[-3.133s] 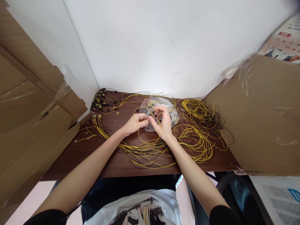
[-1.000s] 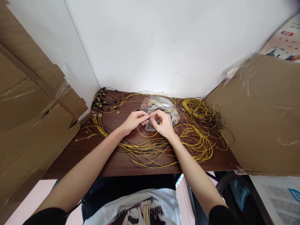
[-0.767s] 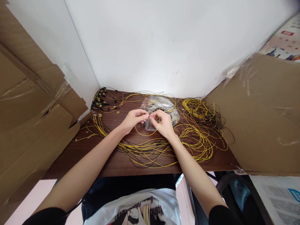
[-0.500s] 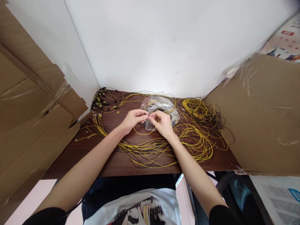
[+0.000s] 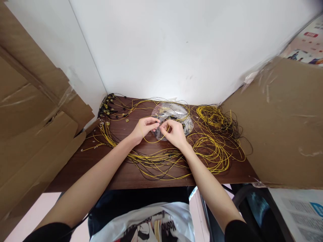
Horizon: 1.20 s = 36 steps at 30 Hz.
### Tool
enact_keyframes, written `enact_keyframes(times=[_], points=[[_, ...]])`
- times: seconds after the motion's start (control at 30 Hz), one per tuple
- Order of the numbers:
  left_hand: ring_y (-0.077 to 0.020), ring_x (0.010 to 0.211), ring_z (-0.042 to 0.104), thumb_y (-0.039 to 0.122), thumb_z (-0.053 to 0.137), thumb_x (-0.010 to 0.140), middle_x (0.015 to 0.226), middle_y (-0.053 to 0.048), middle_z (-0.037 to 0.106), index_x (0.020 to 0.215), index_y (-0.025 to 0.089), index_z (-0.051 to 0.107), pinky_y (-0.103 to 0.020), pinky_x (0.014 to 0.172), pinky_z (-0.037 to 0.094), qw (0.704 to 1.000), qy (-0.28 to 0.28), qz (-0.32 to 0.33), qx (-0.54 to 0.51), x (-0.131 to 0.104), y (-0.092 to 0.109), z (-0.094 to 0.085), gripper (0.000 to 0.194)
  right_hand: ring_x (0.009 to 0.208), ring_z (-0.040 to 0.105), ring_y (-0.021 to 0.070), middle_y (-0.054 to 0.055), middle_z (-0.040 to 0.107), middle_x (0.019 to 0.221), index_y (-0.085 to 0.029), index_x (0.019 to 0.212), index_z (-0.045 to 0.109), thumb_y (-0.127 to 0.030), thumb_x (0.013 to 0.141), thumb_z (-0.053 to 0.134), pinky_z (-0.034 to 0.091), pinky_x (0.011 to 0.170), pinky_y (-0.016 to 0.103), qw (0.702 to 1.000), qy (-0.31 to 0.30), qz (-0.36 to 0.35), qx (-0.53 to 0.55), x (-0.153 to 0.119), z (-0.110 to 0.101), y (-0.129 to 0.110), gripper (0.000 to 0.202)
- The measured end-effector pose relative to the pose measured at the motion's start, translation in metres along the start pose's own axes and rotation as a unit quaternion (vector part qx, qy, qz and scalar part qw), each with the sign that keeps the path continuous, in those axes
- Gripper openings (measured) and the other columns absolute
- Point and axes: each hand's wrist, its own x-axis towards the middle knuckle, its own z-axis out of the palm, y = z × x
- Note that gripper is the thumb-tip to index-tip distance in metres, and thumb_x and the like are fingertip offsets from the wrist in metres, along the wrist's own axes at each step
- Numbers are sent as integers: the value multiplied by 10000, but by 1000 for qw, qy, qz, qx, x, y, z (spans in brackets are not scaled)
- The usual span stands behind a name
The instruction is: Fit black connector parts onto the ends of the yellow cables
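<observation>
Over the middle of the brown table [image 5: 151,183], my left hand [image 5: 146,127] pinches a small black part at its fingertips. My right hand [image 5: 174,132] is closed too, its thumb and forefinger pinching a yellow wire [image 5: 153,142] that loops down between both hands. The fingertips of the two hands are close together, with a small gap. Behind them lies a clear plastic bag [image 5: 188,126] with small black and yellow pieces. A long bundle of yellow and black wires [image 5: 151,159] runs across the table beneath my forearms.
Tangled wire coils [image 5: 214,116] lie at the right. Black connectors with wires [image 5: 108,107] are heaped at the back left. Cardboard panels [image 5: 285,127] stand on both sides, and a white wall [image 5: 161,50] rises behind the table.
The fingertips of my right hand have drawn slightly apart from those of my left hand. The yellow wire loop between them has shifted a little upward and narrowed.
</observation>
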Motion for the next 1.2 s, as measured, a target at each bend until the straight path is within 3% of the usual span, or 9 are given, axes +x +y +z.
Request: enact_keyframes(times=[0.3, 0.73, 0.97, 1.2], points=[[-97, 646, 540, 318, 738, 607, 821, -43, 647, 870, 119, 667, -246, 632, 443, 1000, -5, -9, -13, 0, -1, 0, 337, 640, 566, 136, 12, 634, 711, -177, 707, 590, -261, 806, 557, 427, 637, 253, 1000, -13, 0, -1, 0, 1, 2, 134], [-97, 651, 534, 283, 731, 608, 825, -43, 644, 851, 109, 665, -239, 624, 436, 1000, -19, -5, 1, 0, 2, 1, 306, 561, 509, 115, -9, 580, 609, -177, 603, 514, -204, 772, 528, 379, 575, 234, 999, -32, 5, -24, -1, 1, -2, 171], [-97, 647, 533, 292, 734, 608, 807, -41, 641, 847, 113, 664, -236, 613, 434, 1000, -15, -9, -5, -1, 3, 1, 308, 605, 539, 124, 9, 618, 676, -172, 696, 582, -275, 818, 536, 392, 585, 235, 1000, -26, 6, -2, -1, 2, 2, 165], [-95, 630, 530, 294, 729, 609, 822, -48, 648, 859, 114, 663, -245, 619, 441, 1000, -18, -4, 0, 0, 2, 0, 315, 591, 530, 120, 1, 599, 640, -176, 636, 539, -233, 803, 522, 389, 588, 233, 999, -34, -7, -9, -1, 1, 1, 177]])
